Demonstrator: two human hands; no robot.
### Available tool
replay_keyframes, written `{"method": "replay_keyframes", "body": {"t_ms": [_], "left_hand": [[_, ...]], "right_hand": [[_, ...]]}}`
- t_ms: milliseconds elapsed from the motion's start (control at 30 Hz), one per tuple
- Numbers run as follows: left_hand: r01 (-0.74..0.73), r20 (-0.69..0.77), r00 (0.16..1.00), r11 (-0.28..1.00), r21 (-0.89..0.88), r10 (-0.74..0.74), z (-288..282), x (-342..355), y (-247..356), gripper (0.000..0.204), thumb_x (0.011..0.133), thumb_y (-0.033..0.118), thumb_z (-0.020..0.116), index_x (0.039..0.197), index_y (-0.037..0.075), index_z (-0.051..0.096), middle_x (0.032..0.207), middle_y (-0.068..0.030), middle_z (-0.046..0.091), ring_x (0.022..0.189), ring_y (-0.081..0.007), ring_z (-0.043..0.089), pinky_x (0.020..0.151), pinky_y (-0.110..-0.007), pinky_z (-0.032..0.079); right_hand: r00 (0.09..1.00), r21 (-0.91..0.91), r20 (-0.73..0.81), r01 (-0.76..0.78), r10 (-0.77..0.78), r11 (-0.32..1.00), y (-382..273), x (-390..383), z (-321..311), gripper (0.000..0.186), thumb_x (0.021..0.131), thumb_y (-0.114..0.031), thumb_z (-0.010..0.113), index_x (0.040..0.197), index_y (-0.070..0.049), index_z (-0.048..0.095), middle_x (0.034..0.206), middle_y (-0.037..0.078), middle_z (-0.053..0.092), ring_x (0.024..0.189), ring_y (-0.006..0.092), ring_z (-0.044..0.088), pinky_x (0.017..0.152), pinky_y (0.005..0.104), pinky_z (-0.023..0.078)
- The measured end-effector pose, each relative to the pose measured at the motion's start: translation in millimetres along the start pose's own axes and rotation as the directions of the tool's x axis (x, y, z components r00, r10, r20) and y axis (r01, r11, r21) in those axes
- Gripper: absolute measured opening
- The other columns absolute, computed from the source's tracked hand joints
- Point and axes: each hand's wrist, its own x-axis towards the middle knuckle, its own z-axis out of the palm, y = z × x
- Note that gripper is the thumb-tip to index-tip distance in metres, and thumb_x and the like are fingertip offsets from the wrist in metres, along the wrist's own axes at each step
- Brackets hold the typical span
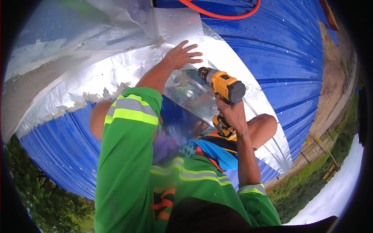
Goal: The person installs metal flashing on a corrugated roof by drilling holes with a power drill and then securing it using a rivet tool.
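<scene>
My right hand [232, 112] is wrapped round the handle of a yellow and black cordless drill [225, 86]. Its chuck points up and to the left, just right of my left hand, over the shiny metal sheet. Whether a bit touches the metal is too small to tell. My left hand [183, 55] lies on the silver metal flashing [229, 58] with its fingers spread, holding nothing. Below the chuck, a glossy, reflective piece of sheet metal [188, 91] lies over the blue roofing.
Blue ribbed roofing [272, 50] spreads to the right and lower left. A grey wall [77, 35] with smeared coating rises at upper left. An orange-red cable [229, 16] loops at the top. My bent knees flank the work. Beyond the roof's right edge lie dirt and grass [311, 163].
</scene>
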Motion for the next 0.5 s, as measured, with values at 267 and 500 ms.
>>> {"method": "replay_keyframes", "body": {"t_ms": [267,500], "left_hand": [[-0.003,-0.052,0.999,0.998,-0.065,0.000,6,-2,2,0.094,0.076,0.043,0.078,0.152,0.046,0.023,0.162,0.0176,0.016,0.151,-0.0149,0.010,0.125,-0.048,0.007],[-0.040,-0.080,0.996,0.997,-0.066,0.034,-1,-5,0,0.096,0.077,0.037,0.078,0.154,0.039,0.020,0.162,0.0120,0.019,0.151,-0.0172,0.011,0.125,-0.047,0.007]], "right_hand": [[0.992,0.481,-0.110,-0.003,0.064,0.877,5,-34,-5,0.032,0.087,-0.007,0.060,0.117,0.004,0.060,0.097,0.009,0.067,0.065,0.0125,0.058,0.059,0.0263,0.048],[0.995,0.665,-0.051,-0.029,0.083,0.746,-3,-40,-34,0.037,0.087,-0.012,0.062,0.120,0.003,0.057,0.088,0.010,0.064,0.068,0.0163,0.063,0.061,0.0285,0.053]]}}
